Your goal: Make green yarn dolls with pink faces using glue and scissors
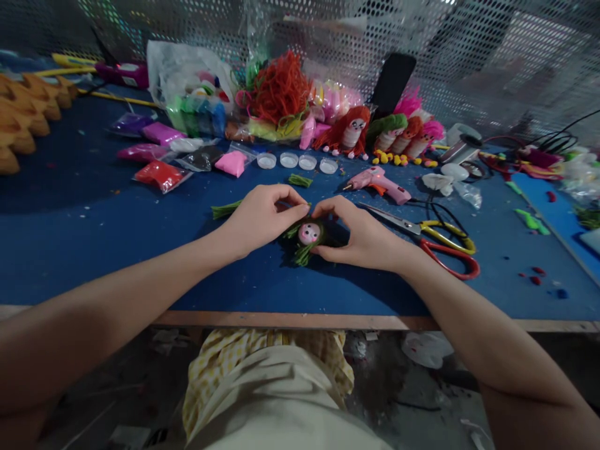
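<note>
A small doll head with a pale painted face and dark green yarn hair lies on the blue table between my hands. My right hand curls round its right side, thumb below and fingers above, gripping it. At the top of the hair, my left hand pinches thumb and forefinger together; what is between the fingertips is too small to make out. Green yarn strands stick out behind my left hand. A short green yarn bundle lies just beyond the hands.
Scissors and a pink glue gun lie to the right. Small clear lids, clay packets, finished dolls and red yarn stand farther back. The table's front edge runs below my forearms.
</note>
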Demonstrator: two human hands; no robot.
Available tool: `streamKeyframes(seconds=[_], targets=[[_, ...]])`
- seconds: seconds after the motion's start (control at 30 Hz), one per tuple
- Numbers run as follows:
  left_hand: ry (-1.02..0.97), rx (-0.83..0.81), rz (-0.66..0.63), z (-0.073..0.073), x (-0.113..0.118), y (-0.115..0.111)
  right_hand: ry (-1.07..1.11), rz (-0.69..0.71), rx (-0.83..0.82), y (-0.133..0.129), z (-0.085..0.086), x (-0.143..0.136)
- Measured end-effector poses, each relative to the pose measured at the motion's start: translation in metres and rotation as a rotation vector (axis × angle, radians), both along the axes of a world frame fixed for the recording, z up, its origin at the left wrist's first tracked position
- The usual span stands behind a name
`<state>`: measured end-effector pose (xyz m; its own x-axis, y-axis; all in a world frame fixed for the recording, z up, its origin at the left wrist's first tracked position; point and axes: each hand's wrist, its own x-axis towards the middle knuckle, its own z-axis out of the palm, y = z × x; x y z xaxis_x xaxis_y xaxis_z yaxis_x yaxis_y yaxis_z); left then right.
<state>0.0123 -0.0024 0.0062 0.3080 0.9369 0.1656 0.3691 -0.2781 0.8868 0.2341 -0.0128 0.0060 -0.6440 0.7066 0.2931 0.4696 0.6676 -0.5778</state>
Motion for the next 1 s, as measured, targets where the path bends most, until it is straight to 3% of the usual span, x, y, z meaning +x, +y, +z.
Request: streamKeyframes(seconds=[0.13,0.27,0.53,0.87,1.0], targets=[[-0.1,0.173,-0.136,0.007,-0.001,-0.006,0.014,-0.084,0.156,0.002,-0.002,0.004],[0.113,0.434,-0.322,0.009,-0.004,-0.011,0.017,-0.129,0.277,0.004,-0.006,0.01],[0.223,0.684,-0.384,-0.001,-0.008,-0.001,0.138,-0.165,0.351,0.0,-0.007,0.011],[0.135,0.711,-0.352,0.005,-0.006,-0.005,0.338,-0.237,0.337,0.001,-0.012,0.005],[0.066,0.634,-0.308,0.001,-0.002,-0.005,0.405,-0.265,0.292,0.004,-0.013,0.002]])
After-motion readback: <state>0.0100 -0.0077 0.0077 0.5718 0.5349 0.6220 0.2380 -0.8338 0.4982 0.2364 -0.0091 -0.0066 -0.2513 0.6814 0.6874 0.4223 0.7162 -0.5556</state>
